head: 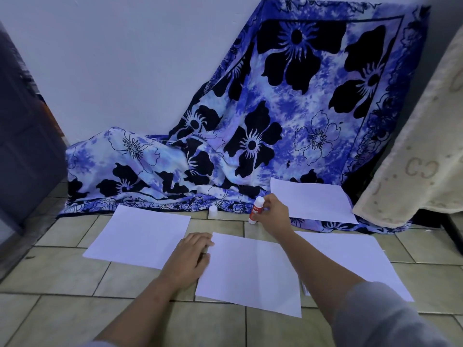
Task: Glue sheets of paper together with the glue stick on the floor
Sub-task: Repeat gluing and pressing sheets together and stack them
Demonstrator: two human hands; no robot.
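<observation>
Several white paper sheets lie on the tiled floor. The middle sheet (250, 274) is right in front of me, and my left hand (190, 256) rests on its left edge with fingers curled at the paper's border. A left sheet (140, 236) and a right sheet (350, 256) flank it, and a far sheet (313, 201) lies on the cloth. The glue stick (256, 209), white and red, stands upright on the floor with its white top showing. My right hand (274, 215) grips it from the right side. Its white cap (213, 212) stands apart to the left.
A blue flowered cloth (275, 116) drapes from the wall down onto the floor behind the sheets. A cream blanket (416, 156) hangs at the right edge. A dark door (22, 146) stands at the left. Beige floor tiles (62, 269) surround the papers.
</observation>
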